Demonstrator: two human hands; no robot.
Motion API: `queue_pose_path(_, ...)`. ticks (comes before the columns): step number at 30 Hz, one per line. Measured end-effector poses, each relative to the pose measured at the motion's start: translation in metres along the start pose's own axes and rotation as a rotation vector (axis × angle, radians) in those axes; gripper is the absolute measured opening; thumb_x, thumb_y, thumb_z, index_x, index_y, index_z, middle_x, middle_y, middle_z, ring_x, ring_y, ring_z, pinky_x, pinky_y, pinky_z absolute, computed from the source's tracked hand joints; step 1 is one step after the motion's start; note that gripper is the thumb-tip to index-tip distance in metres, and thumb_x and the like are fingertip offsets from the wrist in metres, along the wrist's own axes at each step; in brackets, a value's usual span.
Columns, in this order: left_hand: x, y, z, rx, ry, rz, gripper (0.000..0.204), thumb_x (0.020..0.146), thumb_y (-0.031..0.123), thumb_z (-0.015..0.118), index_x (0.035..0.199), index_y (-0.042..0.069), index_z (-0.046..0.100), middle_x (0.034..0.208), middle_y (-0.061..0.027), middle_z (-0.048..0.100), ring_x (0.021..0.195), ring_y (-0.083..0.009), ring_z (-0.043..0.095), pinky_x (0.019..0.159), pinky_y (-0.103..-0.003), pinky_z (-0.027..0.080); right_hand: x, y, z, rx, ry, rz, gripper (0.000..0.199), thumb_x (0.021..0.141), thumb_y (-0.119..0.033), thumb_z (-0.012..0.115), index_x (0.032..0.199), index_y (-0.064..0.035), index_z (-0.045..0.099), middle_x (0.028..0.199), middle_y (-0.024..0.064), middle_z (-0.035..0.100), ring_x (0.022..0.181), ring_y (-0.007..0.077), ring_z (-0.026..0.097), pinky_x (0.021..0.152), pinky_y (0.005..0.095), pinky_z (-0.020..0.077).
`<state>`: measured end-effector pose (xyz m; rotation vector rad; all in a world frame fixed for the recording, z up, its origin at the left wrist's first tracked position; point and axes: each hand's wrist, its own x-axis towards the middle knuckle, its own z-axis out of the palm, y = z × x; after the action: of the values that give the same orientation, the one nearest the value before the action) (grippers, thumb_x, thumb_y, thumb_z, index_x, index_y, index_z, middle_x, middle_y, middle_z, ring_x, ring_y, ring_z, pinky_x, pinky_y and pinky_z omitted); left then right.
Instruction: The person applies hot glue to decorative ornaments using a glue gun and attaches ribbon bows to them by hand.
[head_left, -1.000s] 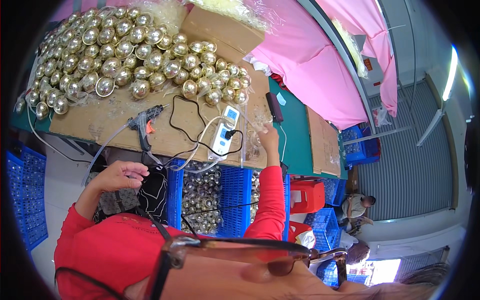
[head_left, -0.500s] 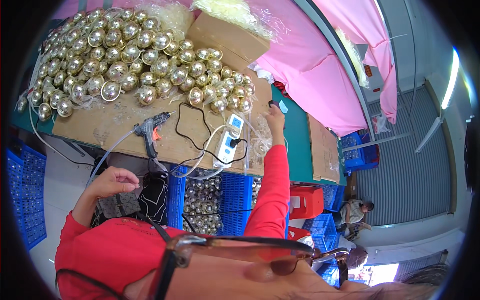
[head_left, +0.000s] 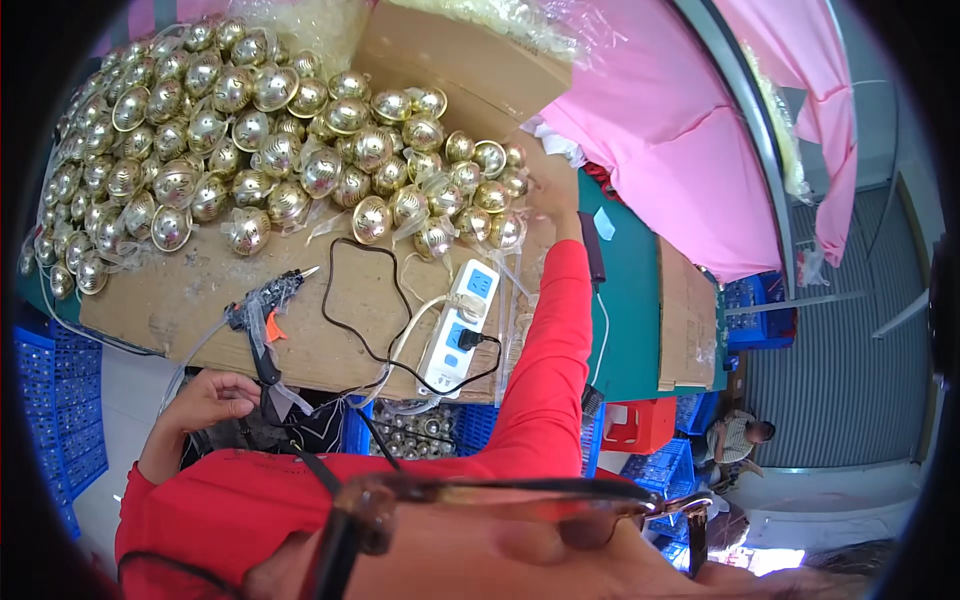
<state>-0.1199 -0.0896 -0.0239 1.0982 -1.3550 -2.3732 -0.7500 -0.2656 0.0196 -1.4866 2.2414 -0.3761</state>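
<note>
My left hand [head_left: 213, 400] hovers at the near table edge with loosely bent fingers, thumb apart, and nothing visible in it. Just beyond its fingertips is the dark handle of a hot glue gun [head_left: 262, 305], which has an orange trigger and lies on the cardboard. My right arm stretches far across the table. Smeared and partly hidden by the sleeve, my right hand [head_left: 556, 208] is beside a dark flat device [head_left: 592, 250] with a white cable. Many gold ball ornaments [head_left: 372, 148] are heaped across the far left, with bits of clear plastic wrap among them.
A white power strip [head_left: 458, 328] with plugs and looping cords lies between my arms. Behind the heap stands a cardboard box [head_left: 455, 65]. Pink cloth [head_left: 690, 170] hangs at the far right. Blue crates [head_left: 65, 410] stand on the floor. A person [head_left: 738, 438] sits at the right.
My left hand has come up close to the glue gun handle. My right hand has gone from the dark device to the cardboard beside it. The view has shifted slightly.
</note>
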Motion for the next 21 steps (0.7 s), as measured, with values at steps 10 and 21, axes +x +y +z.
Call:
queue_pose_path(10, -0.005, 0.011, 0.007, -0.02, 0.028, -0.057, 0.027, 0.08, 0.011, 0.069, 0.103, 0.001, 0.061, 0.092, -0.0036, 0.064, 0.085, -0.0088, 0.059, 0.075, -0.023, 0.048, -0.011, 0.039, -0.006, 0.213, 0.226, -0.052, 0.017, 0.07, 0.0, 0.058, 0.085, 0.004, 0.066, 0.069, 0.0094, 0.062, 0.056, 0.0152, 0.06, 0.049, 0.0272, 0.0517)
queue_pose_path(21, -0.026, 0.006, 0.006, 0.063, 0.019, 0.042, 0.028, 0.081, 0.011, 0.067, 0.105, 0.0, 0.06, 0.095, -0.0073, 0.065, 0.087, -0.0112, 0.061, 0.074, -0.023, 0.049, -0.115, 0.041, -0.042, 0.469, 0.394, 0.074, 0.02, 0.071, 0.001, 0.058, 0.089, 0.005, 0.066, 0.064, 0.0098, 0.061, 0.05, 0.0152, 0.058, 0.044, 0.0274, 0.0476)
